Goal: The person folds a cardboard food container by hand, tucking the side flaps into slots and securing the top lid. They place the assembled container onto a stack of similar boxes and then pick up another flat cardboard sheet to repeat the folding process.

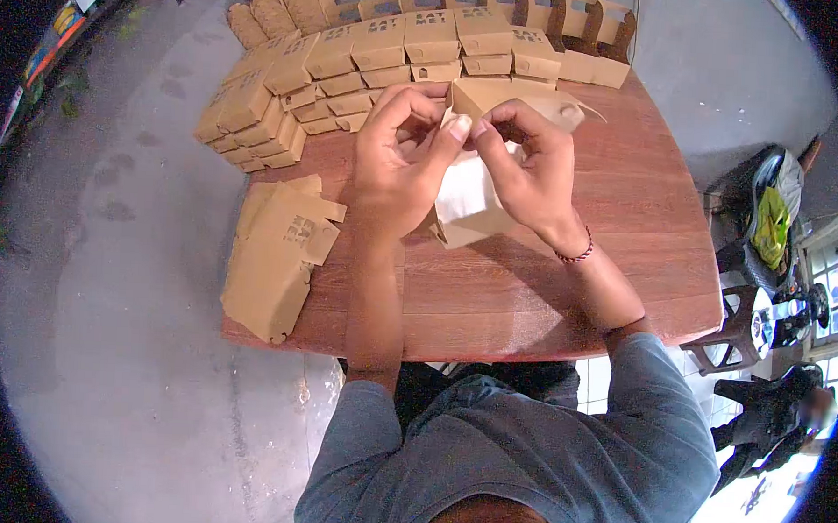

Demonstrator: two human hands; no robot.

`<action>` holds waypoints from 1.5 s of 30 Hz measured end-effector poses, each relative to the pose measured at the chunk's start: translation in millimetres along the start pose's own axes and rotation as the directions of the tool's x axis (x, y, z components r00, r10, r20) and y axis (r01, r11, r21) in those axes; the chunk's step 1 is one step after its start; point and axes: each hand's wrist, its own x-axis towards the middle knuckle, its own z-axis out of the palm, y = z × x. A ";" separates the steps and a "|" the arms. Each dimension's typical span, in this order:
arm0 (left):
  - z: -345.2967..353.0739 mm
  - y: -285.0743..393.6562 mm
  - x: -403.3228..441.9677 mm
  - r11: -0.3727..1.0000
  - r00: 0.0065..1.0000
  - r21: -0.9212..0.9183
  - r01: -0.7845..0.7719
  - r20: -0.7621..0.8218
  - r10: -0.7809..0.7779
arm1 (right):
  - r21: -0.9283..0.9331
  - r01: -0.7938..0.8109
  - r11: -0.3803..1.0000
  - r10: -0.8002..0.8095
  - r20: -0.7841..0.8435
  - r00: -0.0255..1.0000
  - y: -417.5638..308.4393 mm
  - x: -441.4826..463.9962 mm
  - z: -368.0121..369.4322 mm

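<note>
wooden table (628,196): left hand (400,162) and right hand (538,173) both curled, pinching box (466,187). probably mid-fold; next move calls for even creasing.

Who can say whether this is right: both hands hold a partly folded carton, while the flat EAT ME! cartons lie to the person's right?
Not quite: the head view shows the flat EAT ME! cartons to the person's left, not right. The left hand and right hand do hold a partly folded carton.
</note>
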 end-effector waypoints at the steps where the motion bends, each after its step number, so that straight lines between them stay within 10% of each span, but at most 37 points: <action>1: 2.7 -1.0 0.0 1.000 1.000 -0.002 -0.001 -0.003 0.001 | -0.001 0.001 1.000 -0.001 0.004 1.000 -0.5 0.3 -0.3; 7: 0.7 0.3 3.5 0.999 0.998 -0.016 -0.051 0.030 0.051 | -0.140 0.288 0.947 -0.281 0.069 0.957 -3.8 1.5 -5.7; 15: 2.1 0.5 -0.2 0.993 0.987 0.072 -0.091 -0.125 0.099 | 0.210 -0.180 0.961 0.160 0.108 0.981 -8.5 -0.4 -1.3; 22: 0.2 2.6 -0.7 0.987 0.984 0.121 -0.110 -0.129 0.126 | 0.143 -0.240 0.960 0.219 0.149 0.964 -6.9 2.2 0.6; 27: -24.8 -12.3 11.9 0.946 0.950 0.317 -0.067 -0.269 0.157 | -0.043 -0.086 0.995 0.095 0.354 0.930 -28.6 -0.8 -13.3; 31: -44.2 -10.0 14.7 0.895 0.923 0.441 0.066 -0.367 0.112 | 0.018 0.443 0.896 -0.413 0.398 0.819 -46.1 -3.8 -33.3; 35: -66.4 -11.4 13.3 0.883 0.877 0.469 0.020 -0.432 0.210 | -0.104 0.631 0.769 -0.626 0.079 0.776 -46.8 -5.5 -47.1; 40: -59.4 -1.9 11.8 0.868 0.857 0.490 -0.080 -0.411 0.310 | -0.334 0.273 0.902 -0.303 -0.040 0.952 -41.1 11.5 -46.0; 45: -50.4 8.3 9.1 0.877 0.919 0.481 -0.001 -0.345 0.191 | -0.184 0.112 0.977 -0.122 -0.042 0.992 -28.3 12.1 -45.4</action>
